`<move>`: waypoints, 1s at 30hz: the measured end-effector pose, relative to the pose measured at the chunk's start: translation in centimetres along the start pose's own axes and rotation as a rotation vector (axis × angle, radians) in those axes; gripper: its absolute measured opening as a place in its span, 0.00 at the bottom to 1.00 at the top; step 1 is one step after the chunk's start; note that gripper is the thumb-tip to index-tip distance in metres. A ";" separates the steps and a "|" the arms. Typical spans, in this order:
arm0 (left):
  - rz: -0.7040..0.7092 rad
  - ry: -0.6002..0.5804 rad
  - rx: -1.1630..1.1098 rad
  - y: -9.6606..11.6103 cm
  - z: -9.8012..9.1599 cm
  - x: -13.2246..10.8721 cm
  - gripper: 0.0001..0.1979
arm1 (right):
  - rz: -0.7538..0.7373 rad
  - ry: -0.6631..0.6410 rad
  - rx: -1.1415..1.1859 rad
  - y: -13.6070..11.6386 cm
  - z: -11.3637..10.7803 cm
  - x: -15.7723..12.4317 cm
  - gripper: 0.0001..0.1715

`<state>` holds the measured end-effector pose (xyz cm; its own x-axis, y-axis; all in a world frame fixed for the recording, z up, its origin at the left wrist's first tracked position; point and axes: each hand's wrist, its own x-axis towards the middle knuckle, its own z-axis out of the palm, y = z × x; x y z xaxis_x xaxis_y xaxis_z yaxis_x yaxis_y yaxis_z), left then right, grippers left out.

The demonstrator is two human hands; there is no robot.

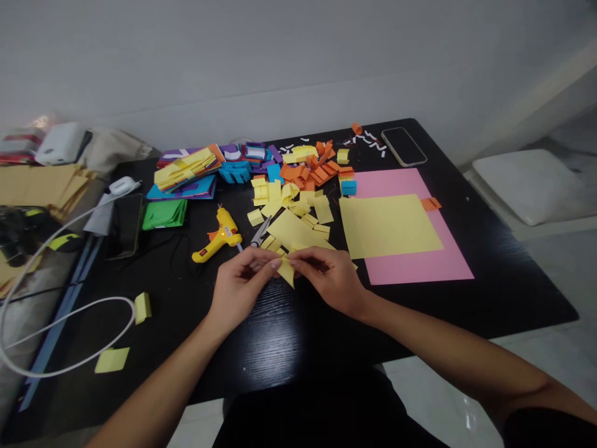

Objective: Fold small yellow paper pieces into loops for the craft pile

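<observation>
Between my two hands, over the front middle of the black table [186, 348], is a small yellow piece of paper [286, 272]. My left hand [245, 283] pinches its left side with thumb and fingers. On the other side, my right hand [332, 279] grips the same piece between thumb and forefinger. Just beyond the fingers lie a larger yellow sheet [298, 230] and a pile of folded yellow paper pieces [268, 191]. Scissors [261, 231] rest partly beside that sheet, near my left hand. Left of them is a yellow glue gun [219, 236].
A yellow sheet [389, 227] overlaps a pink sheet [420, 272] on the right. Orange pieces [321, 172], colored paper stacks [189, 171] and a phone [403, 147] lie toward the back. A white cable [128, 311] loops on the left near another phone [125, 225].
</observation>
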<state>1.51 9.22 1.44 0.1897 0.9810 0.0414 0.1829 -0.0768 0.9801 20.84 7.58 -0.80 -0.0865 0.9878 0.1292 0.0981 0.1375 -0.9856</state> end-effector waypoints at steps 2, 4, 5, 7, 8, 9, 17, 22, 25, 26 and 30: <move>0.002 -0.003 0.003 0.0 0.0 0.0 0.05 | -0.007 -0.005 -0.021 0.0 0.0 0.0 0.08; 0.002 -0.005 0.005 -0.1 0.0 0.0 0.05 | -0.016 -0.011 -0.048 -0.1 0.0 0.0 0.08; 0.002 -0.007 0.008 -0.1 0.0 0.0 0.05 | -0.023 -0.013 -0.066 -0.1 0.0 0.0 0.08; 0.000 -0.008 0.016 -0.1 0.1 -0.1 0.05 | -0.044 -0.012 -0.108 -0.2 0.0 0.0 0.08; -0.001 -0.005 0.020 -0.1 0.1 -0.1 0.05 | -0.054 -0.010 -0.128 -0.2 0.0 0.0 0.08; -0.003 -0.003 0.023 0.0 0.1 -0.1 0.05 | -0.061 -0.008 -0.143 -0.2 0.0 0.0 0.08; -0.014 0.023 0.019 -0.1 0.2 0.0 0.04 | -0.080 0.006 -0.103 -0.4 0.1 -0.2 0.07; -0.010 0.024 0.037 -0.1 0.2 -0.1 0.04 | -0.042 0.011 -0.008 -0.4 0.3 -0.3 0.12; -0.012 0.022 0.064 -0.2 0.2 -0.1 0.04 | -0.031 0.021 -0.002 -0.2 0.3 -0.3 0.10; -0.011 0.019 0.072 -0.3 0.2 -0.2 0.04 | -0.027 0.024 -0.007 -0.2 0.3 -0.2 0.08; 0.008 0.004 0.087 -0.5 0.2 -0.2 0.05 | -0.017 0.036 -0.044 0.0 0.2 -0.1 0.05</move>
<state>1.58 9.01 0.89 0.1871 0.9811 0.0499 0.2645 -0.0992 0.9593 20.69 7.49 -0.86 -0.0533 0.9872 0.1501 0.1409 0.1563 -0.9776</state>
